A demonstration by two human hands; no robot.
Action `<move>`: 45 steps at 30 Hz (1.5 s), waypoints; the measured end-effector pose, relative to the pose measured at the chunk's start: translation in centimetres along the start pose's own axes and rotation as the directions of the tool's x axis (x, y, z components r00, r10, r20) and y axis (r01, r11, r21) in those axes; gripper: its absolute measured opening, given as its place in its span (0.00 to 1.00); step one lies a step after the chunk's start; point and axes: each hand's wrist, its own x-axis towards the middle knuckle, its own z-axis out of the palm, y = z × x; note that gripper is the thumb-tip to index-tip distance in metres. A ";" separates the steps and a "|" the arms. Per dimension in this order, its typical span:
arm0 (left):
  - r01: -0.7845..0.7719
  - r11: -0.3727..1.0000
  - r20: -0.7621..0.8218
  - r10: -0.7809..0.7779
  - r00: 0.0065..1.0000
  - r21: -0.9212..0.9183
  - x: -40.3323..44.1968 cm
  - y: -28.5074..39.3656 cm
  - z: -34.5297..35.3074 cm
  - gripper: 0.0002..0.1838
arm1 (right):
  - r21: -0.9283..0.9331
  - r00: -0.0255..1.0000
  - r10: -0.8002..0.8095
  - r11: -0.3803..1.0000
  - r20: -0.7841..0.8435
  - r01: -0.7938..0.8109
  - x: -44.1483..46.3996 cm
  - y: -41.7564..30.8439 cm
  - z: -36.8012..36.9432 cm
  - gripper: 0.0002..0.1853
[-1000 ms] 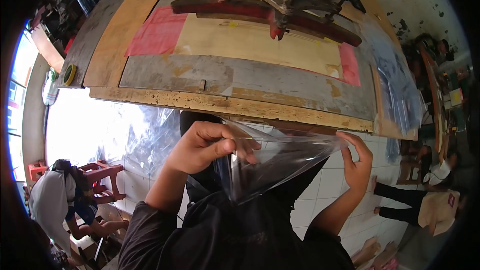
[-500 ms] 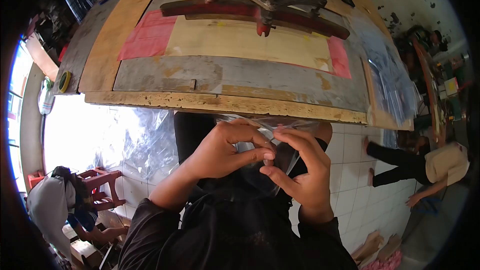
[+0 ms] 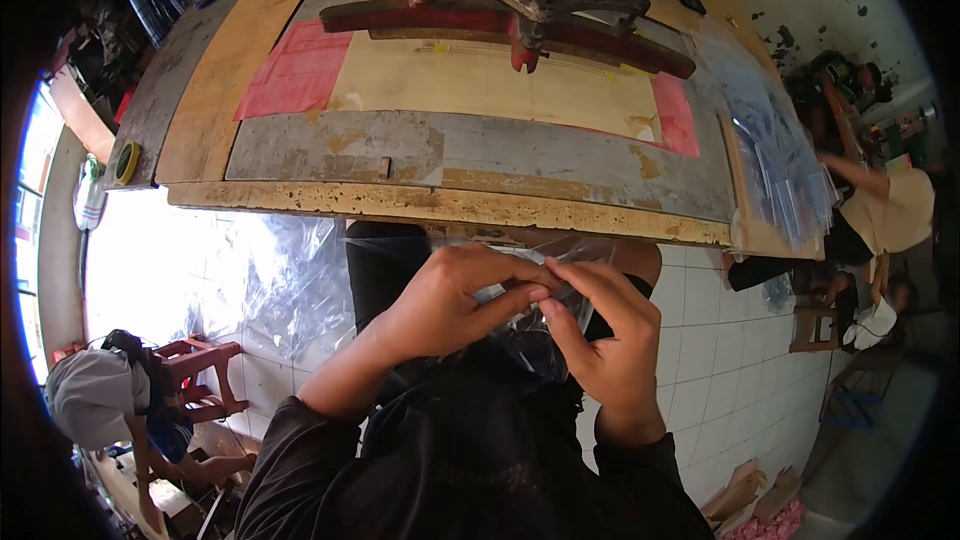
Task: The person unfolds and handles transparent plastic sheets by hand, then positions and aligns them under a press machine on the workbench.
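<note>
My left hand (image 3: 470, 290) is over my lap, just below the front edge of the work table, with its thumb and forefinger pinched on a clear plastic sheet (image 3: 522, 340). My right hand (image 3: 612, 320) meets it from the other side, its thumb and forefinger closed on the same film, fingertips touching or nearly touching the left ones. The thin film hangs beneath both hands and reflects light. Its exact shape, and whether it is a bag or a single sheet, I cannot make out.
Across the table (image 3: 330, 197) stands a metal press with a red bar (image 3: 590, 52) over a yellow sheet (image 3: 500, 80). Clear plastic sleeves (image 3: 780, 160) lie at the right end, a tape roll (image 3: 127, 162) at the left. Other people are on both sides.
My right thumb and forefinger have come in towards the left fingertips, closing the gap. A person at the right now reaches towards the plastic sleeves; the one at lower left has shifted slightly.
</note>
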 end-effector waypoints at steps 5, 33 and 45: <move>-0.019 0.993 0.038 0.014 0.999 0.114 -0.1 0.3 0.1 0.09 | -0.014 0.999 -0.017 1.000 -0.034 0.016 0.0 0.5 0.1 0.18; 0.478 0.831 -0.253 -0.416 0.874 0.286 -5.4 -1.3 -3.6 0.15 | 0.300 0.932 0.337 0.910 -0.130 -0.287 -0.3 2.5 -3.7 0.07; 0.051 0.872 0.004 -0.061 0.998 0.486 -5.8 -1.4 -5.4 0.15 | 0.378 0.945 0.317 0.887 -0.083 -0.265 -0.1 2.5 -4.3 0.07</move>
